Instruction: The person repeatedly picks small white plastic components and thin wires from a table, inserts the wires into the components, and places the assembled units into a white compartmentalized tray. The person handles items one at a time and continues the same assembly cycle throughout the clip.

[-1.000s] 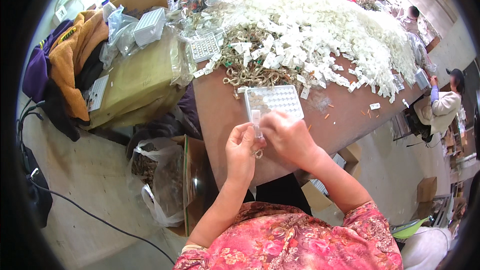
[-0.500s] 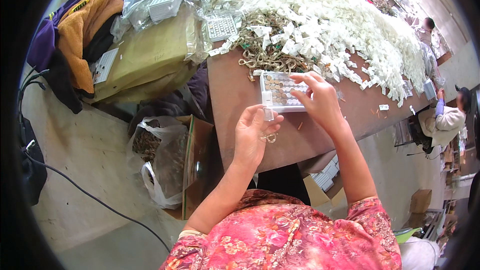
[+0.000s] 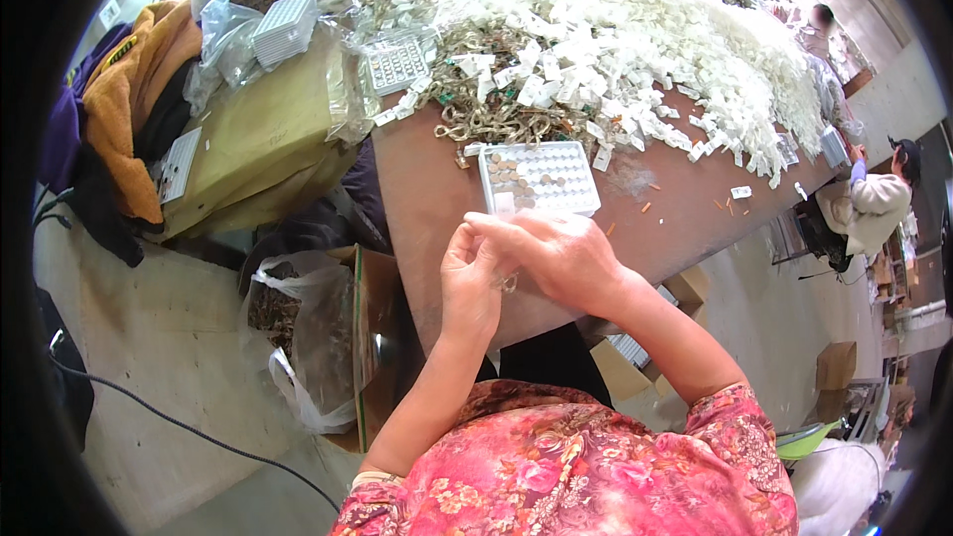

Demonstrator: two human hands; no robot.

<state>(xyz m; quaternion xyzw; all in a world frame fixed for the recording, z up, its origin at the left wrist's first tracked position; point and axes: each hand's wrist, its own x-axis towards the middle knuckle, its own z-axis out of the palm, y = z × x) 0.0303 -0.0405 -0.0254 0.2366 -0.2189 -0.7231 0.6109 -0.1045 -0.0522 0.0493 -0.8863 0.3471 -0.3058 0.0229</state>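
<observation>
My left hand [image 3: 471,283] is closed, thumb and fingers pinched round a small white plastic tag, its tip [image 3: 504,203] just showing above the fingers. A beige cord loop [image 3: 509,284] hangs beneath it. My right hand [image 3: 568,256] is closed and meets the left at the tag, its fingertips pressed against the left ones; whatever it may pinch is hidden. Right beyond both hands, a white tray [image 3: 586,201] with rows of round pockets lies on the brown table [image 3: 407,201]. Small brownish discs [image 3: 508,171] sit in part of its pockets, mostly on the left side.
A large heap of white tags [image 3: 635,50] covers the table's far side, with tangled beige cords [image 3: 486,114] at its near edge. Another pocketed tray [image 3: 397,67] lies at left. A carton with a plastic bag [image 3: 318,337] stands on the floor. A person [image 3: 874,201] sits at right.
My right hand has come away from the tray toward me and joined my left hand at the tag. The whole view has shifted slightly.
</observation>
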